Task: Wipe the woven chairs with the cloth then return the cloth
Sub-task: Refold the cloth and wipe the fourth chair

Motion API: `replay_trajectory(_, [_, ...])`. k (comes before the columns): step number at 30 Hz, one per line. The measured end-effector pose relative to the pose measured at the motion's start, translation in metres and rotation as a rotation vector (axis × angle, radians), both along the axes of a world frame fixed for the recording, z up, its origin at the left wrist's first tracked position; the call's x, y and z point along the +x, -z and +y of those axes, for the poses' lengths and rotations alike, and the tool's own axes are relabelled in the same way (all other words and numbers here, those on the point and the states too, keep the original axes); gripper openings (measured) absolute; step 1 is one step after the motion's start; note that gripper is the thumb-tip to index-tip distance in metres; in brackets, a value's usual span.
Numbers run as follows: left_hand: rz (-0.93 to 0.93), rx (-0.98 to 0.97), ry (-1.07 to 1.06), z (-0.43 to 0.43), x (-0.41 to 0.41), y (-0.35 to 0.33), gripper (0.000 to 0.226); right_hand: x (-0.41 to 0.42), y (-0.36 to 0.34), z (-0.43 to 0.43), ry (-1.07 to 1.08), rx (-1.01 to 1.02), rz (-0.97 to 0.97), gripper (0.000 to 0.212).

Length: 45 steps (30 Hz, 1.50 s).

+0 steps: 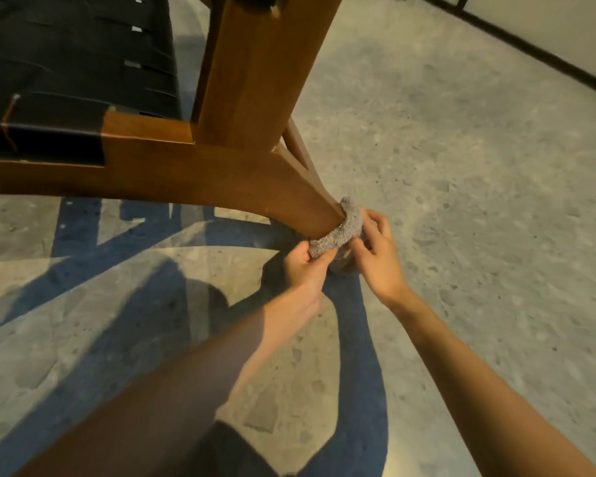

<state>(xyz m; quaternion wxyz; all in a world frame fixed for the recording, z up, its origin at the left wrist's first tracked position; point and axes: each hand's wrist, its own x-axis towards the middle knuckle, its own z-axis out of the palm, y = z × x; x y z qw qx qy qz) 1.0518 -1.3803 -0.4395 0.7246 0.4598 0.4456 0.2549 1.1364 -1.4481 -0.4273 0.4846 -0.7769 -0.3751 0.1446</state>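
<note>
Cloth (341,232): grey and fluffy, looped around the lower end of the chair leg (310,208), touching the wood, at about 1 o'clock from frame centre.
Left hand (303,266): fingers curled, pinching the cloth's near end at the 7 o'clock side of the leg.
Right hand (379,256): fingers bent around the far end at the 3 o'clock side; the fingertips looked tucked into the cloth, though blur hid them.
Woven chair (76,74): black strap seat in a wooden frame, at 10 o'clock.
Floor (461,166): speckled stone, crossed by blue shadows.

Speckled floor (461,166) (shadowed); dark baseboard (544,53)
</note>
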Motion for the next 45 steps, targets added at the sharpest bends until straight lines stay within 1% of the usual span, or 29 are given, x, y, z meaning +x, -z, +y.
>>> replay_trajectory(2, [0.031, -0.031, 0.040, -0.003, 0.011, 0.008, 0.012, 0.012, 0.004, -0.001, 0.020, -0.077, 0.067, 0.042])
replay_trajectory(5, [0.056, -0.084, 0.075, -0.006, 0.020, 0.015, 0.012, 0.021, 0.008, -0.001, 0.067, -0.136, 0.114, 0.041])
replay_trajectory(8, [0.059, -0.111, 0.071, -0.005, 0.018, 0.016, 0.012, 0.019, 0.003, -0.003, 0.071, -0.160, 0.113, 0.041])
replay_trajectory(10, [0.034, -0.136, 0.042, -0.001, 0.009, 0.010, 0.013, 0.011, -0.005, -0.004, 0.055, -0.133, 0.072, 0.041])
replay_trajectory(14, [-0.061, -0.187, -0.075, 0.006, -0.022, -0.024, 0.018, -0.022, -0.031, 0.005, 0.074, 0.056, -0.083, 0.036])
replay_trajectory(19, [-0.289, -0.165, -0.183, 0.024, -0.077, -0.084, 0.020, -0.074, -0.071, 0.033, 0.238, 0.352, -0.346, 0.035])
replay_trajectory(21, [-0.351, -0.189, -0.225, 0.028, -0.094, -0.103, 0.023, -0.093, -0.085, 0.043, 0.268, 0.464, -0.458, 0.029])
replay_trajectory(23, [-0.383, -0.239, -0.273, 0.030, -0.106, -0.117, 0.025, -0.107, -0.094, 0.049, 0.249, 0.549, -0.541, 0.023])
replay_trajectory(25, [-0.396, -0.272, -0.303, 0.031, -0.115, -0.127, 0.023, -0.113, -0.102, 0.052, 0.185, 0.563, -0.648, 0.021])
replay_trajectory(28, [-0.421, -0.304, -0.349, 0.035, -0.129, -0.138, 0.013, -0.118, -0.117, 0.057, 0.054, 0.539, -0.822, 0.023])
replay_trajectory(31, [-0.443, -0.312, -0.397, 0.043, -0.147, -0.144, 0.012, -0.131, -0.132, 0.069, -0.039, 0.488, -0.907, 0.028])
replay_trajectory(35, [-0.455, -0.231, -0.435, 0.055, -0.175, -0.151, 0.018, -0.150, -0.147, 0.085, -0.123, 0.389, -0.860, 0.032])
replay_trajectory(38, [-0.456, -0.161, -0.481, 0.060, -0.193, -0.157, 0.024, -0.160, -0.155, 0.094, -0.153, 0.380, -0.818, 0.031])
replay_trajectory(43, [-0.450, -0.239, -0.529, 0.065, -0.207, -0.167, 0.026, -0.165, -0.162, 0.103, -0.221, 0.382, -0.778, 0.030])
replay_trajectory(45, [-0.447, -0.235, -0.534, 0.067, -0.210, -0.168, 0.026, -0.166, -0.164, 0.106, -0.233, 0.383, -0.774, 0.029])
